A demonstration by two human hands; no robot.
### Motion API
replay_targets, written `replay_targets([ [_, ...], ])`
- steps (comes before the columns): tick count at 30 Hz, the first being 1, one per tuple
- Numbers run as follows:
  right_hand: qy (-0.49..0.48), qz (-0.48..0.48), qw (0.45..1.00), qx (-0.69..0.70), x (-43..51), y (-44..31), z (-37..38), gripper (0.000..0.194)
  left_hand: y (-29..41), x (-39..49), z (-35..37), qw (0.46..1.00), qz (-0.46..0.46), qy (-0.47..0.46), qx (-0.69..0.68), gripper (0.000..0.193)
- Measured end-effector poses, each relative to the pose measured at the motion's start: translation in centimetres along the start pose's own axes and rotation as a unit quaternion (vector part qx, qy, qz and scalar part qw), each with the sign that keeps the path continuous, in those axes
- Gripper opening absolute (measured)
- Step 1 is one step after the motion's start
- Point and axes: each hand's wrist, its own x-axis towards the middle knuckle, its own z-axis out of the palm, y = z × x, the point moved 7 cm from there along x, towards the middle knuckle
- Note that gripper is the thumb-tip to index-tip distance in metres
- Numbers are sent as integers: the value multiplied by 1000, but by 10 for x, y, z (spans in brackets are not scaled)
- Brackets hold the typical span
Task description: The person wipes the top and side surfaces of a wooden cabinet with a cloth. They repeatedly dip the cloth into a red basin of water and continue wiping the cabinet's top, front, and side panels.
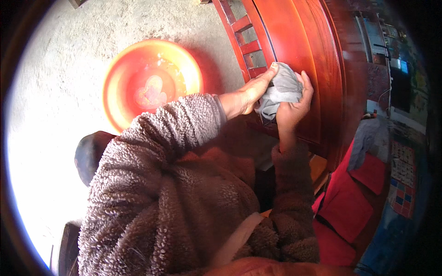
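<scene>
Both hands grip a bunched grey cloth (285, 82) in front of me. My left hand (250, 95) holds it from the left, with the thumb along its upper edge. From below and the right, my right hand (295, 107) closes around the same cloth. Folds hide some of my fingers. Just beyond the cloth stands a glossy reddish-brown wooden piece of furniture (293, 38) with a slatted side. I cannot tell whether the cloth touches it.
An orange plastic basin (119, 74) with a printed pattern on its bottom sits on the concrete floor (93, 27) to the left. Red fabric (348, 210) lies at the right, with a grey cloth piece (369, 143) above it. A dark rounded object (89, 153) shows beside my left sleeve.
</scene>
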Motion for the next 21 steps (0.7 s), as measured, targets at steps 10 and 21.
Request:
replay_targets([
  [10, -148, 0, 973, -176, -17, 14, 14, 57, -6, 23, -3, 980, -17, -77, -185, 44],
  [21, -206, -184, 892, -358, 8, -79, -24, 69, 7, 40, -34, 994, 86, 57, -40, 26],
])
